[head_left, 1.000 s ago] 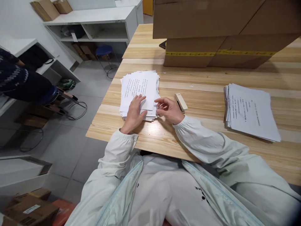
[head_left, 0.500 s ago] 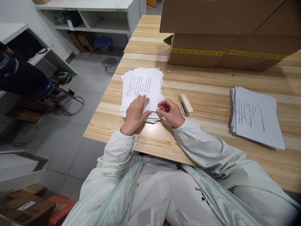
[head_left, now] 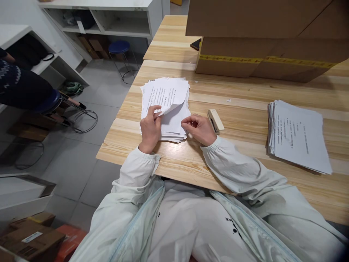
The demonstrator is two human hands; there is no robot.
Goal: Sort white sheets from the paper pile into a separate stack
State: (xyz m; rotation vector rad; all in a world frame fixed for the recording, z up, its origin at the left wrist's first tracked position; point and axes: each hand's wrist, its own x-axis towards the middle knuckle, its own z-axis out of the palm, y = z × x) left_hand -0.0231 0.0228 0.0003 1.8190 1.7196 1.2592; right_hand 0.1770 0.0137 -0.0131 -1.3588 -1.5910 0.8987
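A stack of printed paper [head_left: 174,125] lies on the wooden table in front of me, its edges uneven. My left hand [head_left: 151,128] is closed on the near edge of the top sheet of paper [head_left: 166,94], which curls up and back from the stack. At the stack's near right corner, the thumb and forefinger of my right hand [head_left: 200,128] are pinched together on the edge of the sheet beneath; the exact grip is partly hidden. A cream stapler [head_left: 216,120] rests on the table just right of that hand.
A second stack of printed paper [head_left: 300,136] lies farther right. Large cardboard boxes [head_left: 229,67] stand along the back, with a dark phone [head_left: 195,44] beside them. A seated person [head_left: 24,87] and a blue stool [head_left: 119,46] are beyond the table's left edge.
My left hand has gone from lying flat on the stack to gripping the top sheet, whose near edge is now raised. My right hand stays at the corner, its fingers closer together.
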